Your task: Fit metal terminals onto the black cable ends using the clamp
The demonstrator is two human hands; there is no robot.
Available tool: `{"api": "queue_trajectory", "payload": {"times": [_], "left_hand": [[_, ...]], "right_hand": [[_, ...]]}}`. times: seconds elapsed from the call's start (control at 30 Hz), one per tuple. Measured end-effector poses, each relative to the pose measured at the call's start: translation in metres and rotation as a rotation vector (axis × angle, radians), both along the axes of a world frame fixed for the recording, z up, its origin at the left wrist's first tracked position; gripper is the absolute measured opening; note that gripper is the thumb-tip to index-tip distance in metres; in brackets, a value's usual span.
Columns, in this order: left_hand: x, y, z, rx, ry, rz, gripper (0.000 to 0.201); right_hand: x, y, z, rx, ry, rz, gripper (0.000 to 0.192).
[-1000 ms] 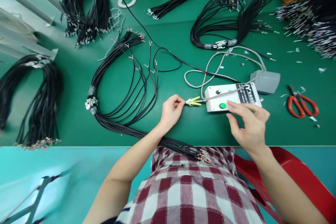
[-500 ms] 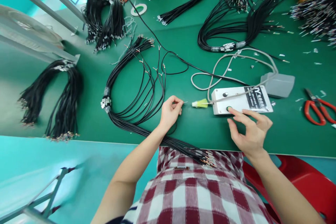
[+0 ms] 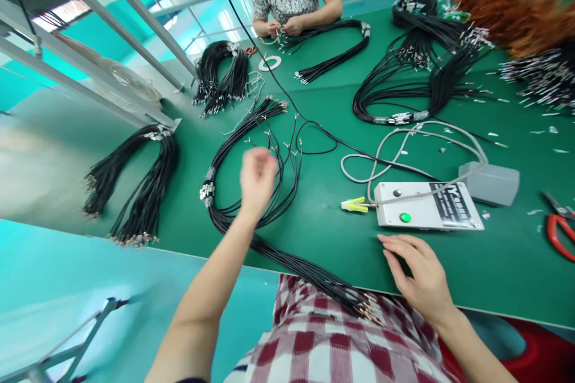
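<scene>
My left hand (image 3: 258,182) is smeared by motion above the looped bundle of black cables (image 3: 218,158); I cannot make out what its fingers hold, if anything. Loose cable ends with split, stripped tips (image 3: 294,152) fan out behind it. Resting just above the table, my right hand (image 3: 417,272) has its fingers apart from the thumb and holds nothing. Just beyond its fingertips lies a white control box (image 3: 422,206) with a lit green button (image 3: 405,217) and a black knob. A yellow-green clip (image 3: 354,205) on a grey cord lies at the box's left end.
Red-handled pliers (image 3: 559,233) lie at the right. A grey plastic block (image 3: 492,182) sits behind the box. More black cable bundles (image 3: 222,72) and a white tape ring (image 3: 270,63) lie farther back. A co-worker (image 3: 291,0) sits across the table, handling cables.
My left hand has moved left, away from the yellow-green clip. My right hand has come off the green button, which now shows lit. The view has tilted up, bringing the co-worker into sight.
</scene>
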State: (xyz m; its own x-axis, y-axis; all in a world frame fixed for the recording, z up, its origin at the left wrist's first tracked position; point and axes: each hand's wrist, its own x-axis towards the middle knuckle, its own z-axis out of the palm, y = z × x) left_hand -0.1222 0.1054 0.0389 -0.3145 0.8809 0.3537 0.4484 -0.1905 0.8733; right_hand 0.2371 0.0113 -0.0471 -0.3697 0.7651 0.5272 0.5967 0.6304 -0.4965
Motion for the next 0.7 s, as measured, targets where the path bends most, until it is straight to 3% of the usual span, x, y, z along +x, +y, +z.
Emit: {"api": "queue_trajectory", "payload": {"times": [0.1, 0.17, 0.27, 0.37, 0.53, 0.7], "left_hand": [[0.054, -0.063, -0.016, -0.355, 0.407, -0.988, 0.009], [0.077, -0.092, -0.023, -0.457, 0.631, -1.201, 0.003], [0.086, -0.106, -0.025, -0.516, 0.683, -1.208, 0.005], [0.081, -0.1, -0.023, -0.569, 0.548, -1.171, 0.009], [0.08, -0.094, -0.021, -0.563, 0.484, -1.136, 0.013], [0.082, -0.095, -0.015, -0.545, 0.331, -1.02, 0.01]], "right_hand": [[0.0, 0.0, 0.0, -0.021, 0.001, 0.005, 0.028], [-0.001, 0.0, 0.001, -0.034, -0.003, 0.013, 0.028], [-0.001, 0.0, 0.001, -0.046, -0.007, 0.024, 0.027], [0.0, 0.0, 0.0, -0.052, 0.0, 0.031, 0.028], [0.0, 0.0, 0.001, -0.083, 0.039, 0.029, 0.03], [-0.008, -0.008, 0.008, -0.318, 0.234, -0.018, 0.019]]}}
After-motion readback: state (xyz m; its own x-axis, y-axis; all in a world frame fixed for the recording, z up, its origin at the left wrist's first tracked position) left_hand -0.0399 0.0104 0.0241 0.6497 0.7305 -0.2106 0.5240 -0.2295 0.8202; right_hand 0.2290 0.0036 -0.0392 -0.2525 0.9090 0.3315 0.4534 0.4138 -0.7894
